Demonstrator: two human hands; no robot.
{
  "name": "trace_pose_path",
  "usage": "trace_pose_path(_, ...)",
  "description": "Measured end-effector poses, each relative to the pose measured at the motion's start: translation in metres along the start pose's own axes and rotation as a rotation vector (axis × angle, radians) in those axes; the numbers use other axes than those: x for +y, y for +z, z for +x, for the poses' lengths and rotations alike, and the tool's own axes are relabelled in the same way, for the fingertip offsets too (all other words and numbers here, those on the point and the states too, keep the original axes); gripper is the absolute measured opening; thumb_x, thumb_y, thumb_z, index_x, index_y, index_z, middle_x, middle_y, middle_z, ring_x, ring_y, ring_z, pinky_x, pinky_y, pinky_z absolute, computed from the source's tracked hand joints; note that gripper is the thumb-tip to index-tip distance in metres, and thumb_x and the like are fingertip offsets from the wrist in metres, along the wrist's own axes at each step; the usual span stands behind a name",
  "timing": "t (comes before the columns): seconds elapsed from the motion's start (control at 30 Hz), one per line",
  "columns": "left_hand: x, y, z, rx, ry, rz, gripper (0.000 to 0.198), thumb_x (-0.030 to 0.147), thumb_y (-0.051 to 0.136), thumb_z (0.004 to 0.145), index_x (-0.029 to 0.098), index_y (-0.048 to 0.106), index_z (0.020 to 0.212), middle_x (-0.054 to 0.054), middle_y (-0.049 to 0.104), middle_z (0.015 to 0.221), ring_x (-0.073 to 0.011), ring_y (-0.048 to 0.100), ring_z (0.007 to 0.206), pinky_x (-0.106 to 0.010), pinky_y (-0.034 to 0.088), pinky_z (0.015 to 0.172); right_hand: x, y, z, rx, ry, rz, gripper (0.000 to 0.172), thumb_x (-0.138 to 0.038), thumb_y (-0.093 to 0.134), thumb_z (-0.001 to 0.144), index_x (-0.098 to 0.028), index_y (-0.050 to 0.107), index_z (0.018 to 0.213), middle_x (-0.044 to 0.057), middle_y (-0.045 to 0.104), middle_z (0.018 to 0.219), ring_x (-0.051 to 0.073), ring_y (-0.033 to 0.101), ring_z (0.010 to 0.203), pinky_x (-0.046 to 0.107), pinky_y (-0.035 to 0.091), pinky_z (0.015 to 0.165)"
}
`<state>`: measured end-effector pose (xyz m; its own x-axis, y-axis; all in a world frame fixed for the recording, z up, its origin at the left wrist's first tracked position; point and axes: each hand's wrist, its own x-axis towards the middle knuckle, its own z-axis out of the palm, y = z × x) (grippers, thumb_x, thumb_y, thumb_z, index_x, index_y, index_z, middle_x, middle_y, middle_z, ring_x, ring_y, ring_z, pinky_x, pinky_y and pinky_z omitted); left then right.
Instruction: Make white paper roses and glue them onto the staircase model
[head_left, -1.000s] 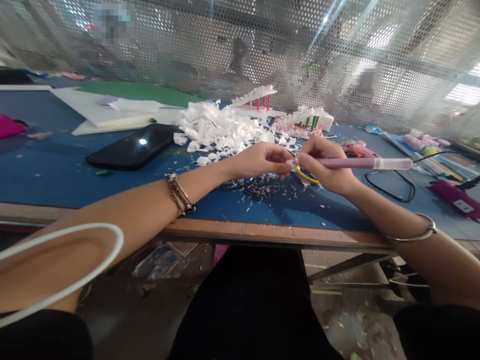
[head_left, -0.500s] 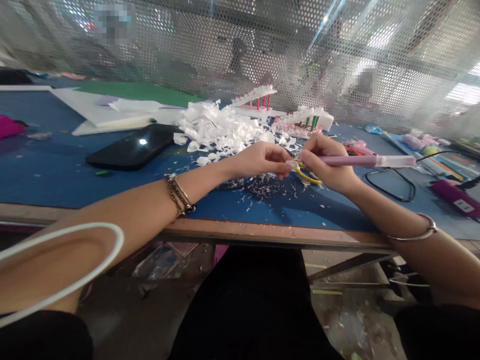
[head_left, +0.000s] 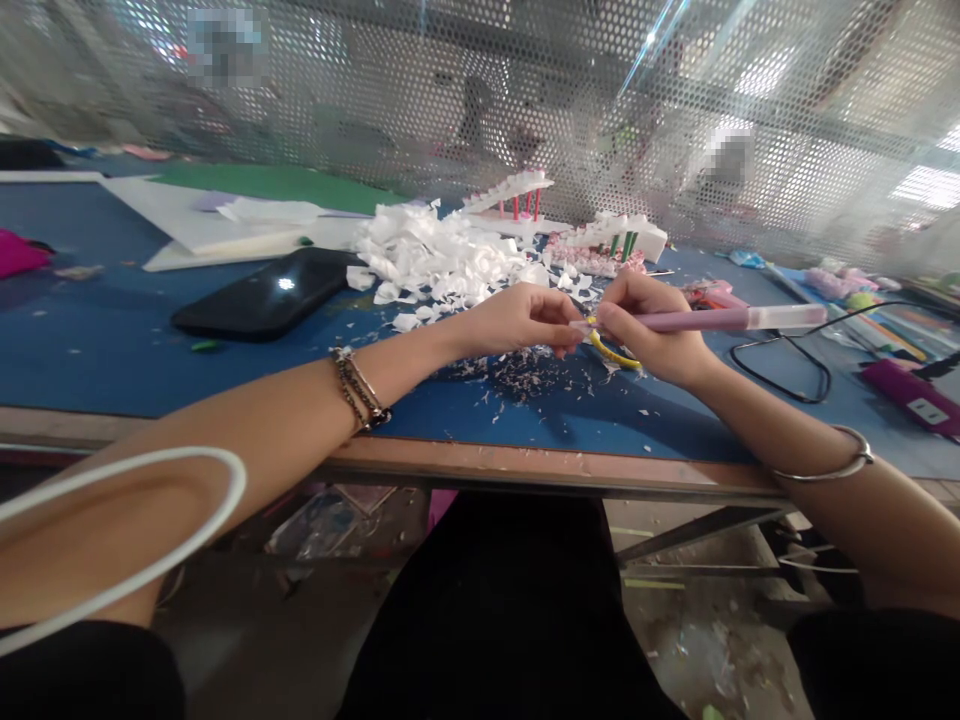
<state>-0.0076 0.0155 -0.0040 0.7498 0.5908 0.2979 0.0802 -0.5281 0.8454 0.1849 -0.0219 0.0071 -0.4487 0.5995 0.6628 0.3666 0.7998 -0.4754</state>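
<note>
My right hand [head_left: 654, 330] grips a slim pink pen-like tool [head_left: 697, 320] with a clear cap on its rear end, held nearly level. Its tip points left, at the fingers of my left hand [head_left: 529, 320]. Those left fingers are closed in a pinch around a small pale piece [head_left: 582, 326], too small to name, and the tip meets or almost meets it. Beneath the right hand a yellow loop [head_left: 619, 355], perhaps a scissor handle, is partly hidden. Fine white shreds [head_left: 517, 380] lie scattered on the blue tabletop [head_left: 420, 400] below both hands.
Behind my hands rises a heap of white paper scraps [head_left: 442, 250]. A black phone [head_left: 262, 295] with its light on lies left. Small racks with red sticks [head_left: 526, 203] and green sticks [head_left: 624, 245] stand behind. At right are a black cable [head_left: 814, 385] and a purple power strip [head_left: 911, 395].
The pink tool has shifted slightly left, its tip closer in to the left fingers, and its rear end has risen a little. The left hand looks nearly still.
</note>
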Motion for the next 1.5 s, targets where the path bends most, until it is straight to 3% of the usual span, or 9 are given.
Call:
trace_pose_path(0.1,-0.0002,-0.0003,-0.0001,0.006,0.01,0.004,0.022,0.035,0.068,0.074,0.015,0.059,0.075,0.0,0.063,0.067,-0.007,0.058,0.059,-0.023,0.049,0.064,-0.0005,0.0001,0.0,0.05,0.016,-0.003,0.017,-0.019,0.05,0.082,-0.018,0.045,0.066,-0.004,0.044,0.059,0.006,0.038,0.054,0.023,0.032,0.052)
trace_pose_path(0.3,0.0007,-0.0006,-0.0005,0.015,0.008,0.098,0.026,0.04,0.065,0.074,0.015,0.058,0.075,-0.001,0.065,0.068,-0.009,0.061,0.061,-0.023,0.049,0.061,-0.0034,-0.0002,-0.0006,-0.008,-0.013,-0.005,0.017,-0.021,0.052,0.083,-0.017,0.046,0.067,-0.004,0.044,0.06,0.005,0.038,0.054,0.022,0.031,0.051)
trace_pose_path(0.4,0.0006,-0.0006,-0.0004,0.016,0.011,0.071,0.022,0.036,0.066,0.075,0.015,0.058,0.075,0.0,0.064,0.066,-0.0074,0.06,0.059,-0.021,0.048,0.059,-0.003,-0.0004,-0.0007,0.027,-0.013,-0.016,0.018,-0.021,0.051,0.083,-0.017,0.045,0.066,-0.004,0.044,0.059,0.005,0.037,0.054,0.022,0.031,0.052)
trace_pose_path(0.57,0.0,-0.0012,-0.0006,0.003,-0.034,0.021,0.02,0.032,0.068,0.075,0.015,0.058,0.071,0.002,0.059,0.057,-0.0054,0.056,0.053,-0.017,0.043,0.052,-0.0026,0.0001,-0.0005,-0.043,-0.026,0.01,0.018,-0.024,0.053,0.084,-0.017,0.047,0.069,-0.005,0.043,0.06,0.005,0.036,0.053,0.022,0.03,0.051)
trace_pose_path(0.97,0.0008,-0.001,-0.0013,0.006,-0.071,-0.045,0.025,0.035,0.072,0.07,0.014,0.057,0.071,0.003,0.06,0.057,-0.0053,0.056,0.054,-0.017,0.042,0.052,-0.0009,-0.0003,-0.0007,-0.015,-0.03,0.016,0.019,-0.023,0.051,0.084,-0.017,0.046,0.068,-0.005,0.043,0.06,0.005,0.036,0.054,0.021,0.03,0.051)
trace_pose_path(1.13,0.0014,-0.0005,-0.0008,0.008,-0.044,-0.006,0.025,0.036,0.071,0.071,0.015,0.057,0.07,0.003,0.059,0.057,-0.0058,0.056,0.053,-0.018,0.043,0.051,-0.0027,-0.0005,-0.0011,-0.08,-0.016,0.031,0.018,-0.026,0.052,0.085,-0.017,0.046,0.07,-0.005,0.042,0.06,0.005,0.036,0.055,0.022,0.031,0.052)
trace_pose_path(1.33,0.0013,-0.0005,-0.0013,0.012,-0.027,0.046,0.03,0.042,0.07,0.07,0.016,0.055,0.069,0.001,0.06,0.057,-0.0081,0.057,0.052,-0.021,0.044,0.05,-0.0037,-0.0006,-0.0001,-0.044,-0.008,0.014,0.019,-0.024,0.051,0.084,-0.018,0.045,0.068,-0.004,0.042,0.06,0.005,0.036,0.054,0.022,0.03,0.051)
trace_pose_path(1.5,0.0009,-0.0009,-0.0015,0.006,-0.032,0.009,0.025,0.037,0.07,0.071,0.016,0.057,0.07,0.001,0.06,0.058,-0.0077,0.057,0.053,-0.021,0.045,0.053,-0.0062,-0.0017,-0.0006,-0.013,-0.018,0.033,0.018,-0.023,0.052,0.084,-0.018,0.046,0.067,-0.004,0.044,0.06,0.005,0.037,0.053,0.023,0.031,0.051)
